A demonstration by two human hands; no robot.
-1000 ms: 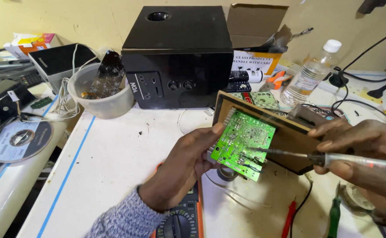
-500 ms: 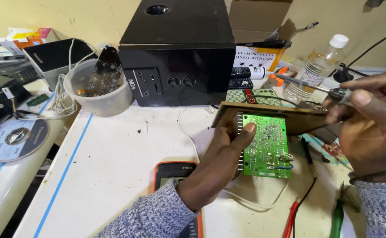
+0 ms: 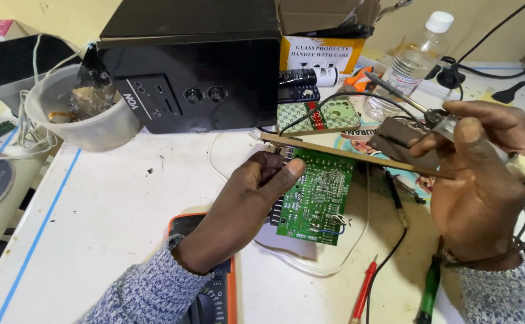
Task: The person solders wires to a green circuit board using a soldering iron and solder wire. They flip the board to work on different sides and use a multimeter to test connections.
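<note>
the left hand (image 3: 247,198) pinches the green circuit board (image 3: 313,195) by its edge above the white table (image 3: 124,204); it looks light, stiff, fragile. the right hand (image 3: 481,180) grips a soldering iron (image 3: 406,96).

A white table (image 3: 106,204) with a blue tape line running near its left edge carries everything. Toward the back stands a black speaker box (image 3: 196,66), and just left of it a white plastic bowl (image 3: 79,117). A clear plastic bottle (image 3: 409,57) stands toward the back right corner. At the near edge lies an orange multimeter (image 3: 220,300), partly covered by a sleeve. A red probe (image 3: 363,294) and a green-handled tool (image 3: 429,291) lie near the right front.
</note>
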